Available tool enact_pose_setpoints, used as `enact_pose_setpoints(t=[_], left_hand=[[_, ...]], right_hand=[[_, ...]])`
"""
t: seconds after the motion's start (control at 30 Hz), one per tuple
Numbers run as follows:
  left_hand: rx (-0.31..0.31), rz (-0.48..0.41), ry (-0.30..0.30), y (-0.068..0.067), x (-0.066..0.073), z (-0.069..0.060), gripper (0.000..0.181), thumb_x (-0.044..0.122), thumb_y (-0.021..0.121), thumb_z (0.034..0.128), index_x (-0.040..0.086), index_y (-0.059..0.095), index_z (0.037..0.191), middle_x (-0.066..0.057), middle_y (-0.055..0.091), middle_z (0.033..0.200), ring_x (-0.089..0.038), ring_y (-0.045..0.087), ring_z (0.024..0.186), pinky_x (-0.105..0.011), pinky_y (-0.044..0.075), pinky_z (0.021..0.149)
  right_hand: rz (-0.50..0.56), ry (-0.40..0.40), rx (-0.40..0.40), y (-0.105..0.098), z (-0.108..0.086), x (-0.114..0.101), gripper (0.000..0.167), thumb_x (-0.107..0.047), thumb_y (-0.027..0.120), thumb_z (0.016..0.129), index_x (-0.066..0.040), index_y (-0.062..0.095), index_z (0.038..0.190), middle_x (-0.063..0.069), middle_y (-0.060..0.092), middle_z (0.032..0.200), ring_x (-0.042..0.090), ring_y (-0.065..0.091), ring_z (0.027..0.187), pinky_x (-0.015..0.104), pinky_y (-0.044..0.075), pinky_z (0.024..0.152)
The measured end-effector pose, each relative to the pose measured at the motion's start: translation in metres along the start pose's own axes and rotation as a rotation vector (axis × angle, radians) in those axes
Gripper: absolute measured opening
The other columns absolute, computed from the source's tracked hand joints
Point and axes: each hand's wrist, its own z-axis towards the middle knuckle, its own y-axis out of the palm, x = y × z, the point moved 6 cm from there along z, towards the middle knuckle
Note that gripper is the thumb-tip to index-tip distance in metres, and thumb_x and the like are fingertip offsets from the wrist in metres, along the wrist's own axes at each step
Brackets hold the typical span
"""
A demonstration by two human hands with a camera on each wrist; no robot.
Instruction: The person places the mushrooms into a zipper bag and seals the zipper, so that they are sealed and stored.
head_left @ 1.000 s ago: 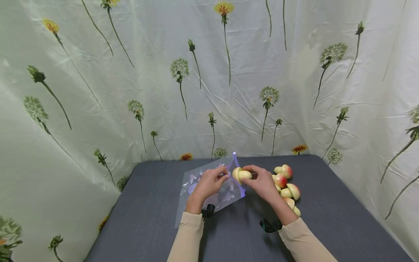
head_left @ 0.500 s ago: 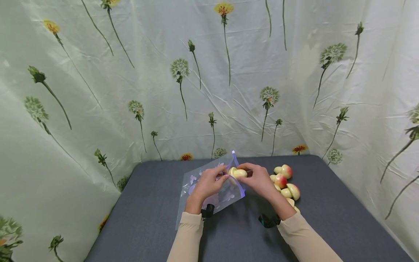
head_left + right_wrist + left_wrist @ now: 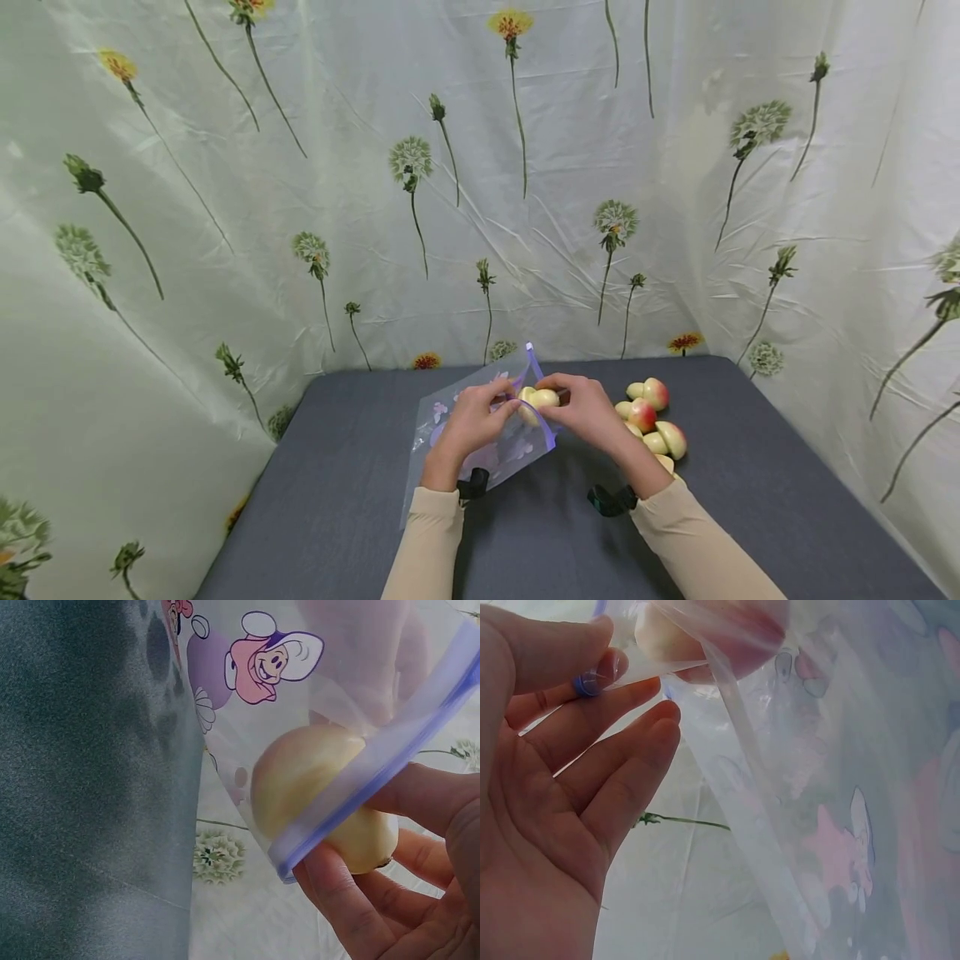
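My left hand (image 3: 474, 423) pinches the rim of a clear zip bag (image 3: 422, 475) with a purple zip and printed cartoon figures. Its thumb and index finger grip the film in the left wrist view, while the other fingers stretch out. In my right hand (image 3: 590, 415) is a pale yellow toy mushroom (image 3: 546, 398), held by its stem. The right wrist view has the mushroom's cap (image 3: 289, 784) behind the clear film, inside the bag mouth, and the stem poking out past the purple zip (image 3: 360, 791). My right fingers partly hide the stem.
Several more toy mushrooms with reddish caps (image 3: 670, 439) lie on the dark table (image 3: 330, 500), right of my right hand; my right forearm covers some. A white curtain (image 3: 337, 167) printed with dandelions hangs behind the table.
My right hand has moved left, carrying the mushroom from in front of the bag mouth into it, cap first. My left hand keeps its grip on the bag's rim.
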Motion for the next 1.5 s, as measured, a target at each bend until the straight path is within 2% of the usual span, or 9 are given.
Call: enact_pose_setpoints(t=[0.23,0.47,0.6,0.93,1.0,1.07,1.23,1.37,1.5], left_hand=[[0.028,-0.026,-0.004,-0.004,0.000,-0.002,0.007,0.016,0.069,0.0976,0.017,0.066,0.092,-0.005,0.070,0.123,-0.020,0.070,0.103,-0.042,0.056,0.086],[0.072,-0.021,0.028,-0.011,0.005,-0.003,0.010,0.013,0.071,0.0956,0.017,0.065,0.088,-0.004,0.074,0.106,-0.019,0.071,0.096,-0.038,0.056,0.082],[0.079,-0.015,0.031,-0.012,0.005,-0.002,0.011,0.012,0.071,0.0954,0.016,0.065,0.087,-0.004,0.072,0.120,-0.016,0.071,0.094,-0.035,0.057,0.081],[0.100,0.000,0.001,-0.016,-0.002,-0.002,0.013,0.015,0.072,0.0952,0.018,0.063,0.087,0.000,0.072,0.119,-0.016,0.071,0.097,-0.035,0.057,0.081],[0.105,0.006,-0.001,-0.017,-0.002,-0.003,0.013,0.015,0.073,0.0949,0.018,0.063,0.087,0.001,0.074,0.112,-0.015,0.071,0.095,-0.034,0.057,0.080],[0.097,0.019,-0.006,-0.017,-0.003,-0.003,0.012,0.017,0.072,0.0952,0.019,0.063,0.088,0.002,0.073,0.096,-0.012,0.069,0.079,-0.031,0.055,0.071],[0.014,0.063,-0.062,-0.015,-0.003,-0.004,0.010,0.022,0.069,0.0976,0.023,0.060,0.093,0.002,0.050,0.063,-0.009,0.038,0.045,-0.028,0.035,0.047],[-0.032,0.094,-0.087,-0.013,-0.002,-0.004,0.010,0.024,0.067,0.0989,0.024,0.058,0.094,0.004,0.045,0.059,-0.007,0.036,0.042,-0.027,0.033,0.046],[-0.040,0.117,-0.076,-0.011,-0.002,-0.004,0.009,0.023,0.067,0.0985,0.023,0.060,0.094,0.003,0.051,0.062,-0.007,0.038,0.043,-0.027,0.034,0.047]], right_hand=[[0.034,-0.030,-0.042,0.004,0.001,-0.004,0.029,-0.014,0.079,0.086,-0.012,0.074,0.115,0.003,0.072,0.108,0.020,0.070,0.089,0.034,0.056,0.071],[0.066,-0.015,-0.067,0.007,0.003,-0.005,0.034,-0.009,0.076,0.089,-0.008,0.071,0.122,0.011,0.071,0.116,0.026,0.070,0.096,0.037,0.058,0.075],[0.053,0.000,-0.052,0.004,0.002,-0.005,0.034,-0.010,0.077,0.089,-0.009,0.071,0.122,0.012,0.070,0.117,0.025,0.070,0.095,0.039,0.057,0.077],[0.046,-0.031,-0.018,-0.006,-0.002,-0.003,0.035,-0.013,0.080,0.087,-0.011,0.072,0.121,0.010,0.071,0.115,0.023,0.070,0.095,0.038,0.057,0.075],[0.039,-0.034,-0.011,-0.008,-0.002,-0.004,0.035,-0.013,0.080,0.087,-0.011,0.072,0.121,0.010,0.071,0.115,0.023,0.070,0.095,0.038,0.057,0.074],[0.029,-0.038,-0.004,-0.011,-0.004,-0.005,0.035,-0.014,0.081,0.087,-0.012,0.072,0.121,0.009,0.071,0.115,0.021,0.070,0.094,0.038,0.057,0.074],[0.000,-0.052,0.017,-0.018,-0.007,-0.005,0.033,-0.016,0.080,0.088,-0.015,0.072,0.119,0.006,0.072,0.114,0.019,0.070,0.094,0.039,0.056,0.075],[-0.016,-0.043,0.026,-0.023,-0.009,-0.002,0.031,-0.018,0.081,0.088,-0.021,0.072,0.118,-0.001,0.072,0.113,0.020,0.070,0.096,0.039,0.055,0.075],[-0.021,-0.036,0.032,-0.028,-0.012,0.001,0.032,-0.020,0.082,0.087,-0.022,0.072,0.117,-0.005,0.071,0.113,0.018,0.070,0.096,0.039,0.055,0.076]])
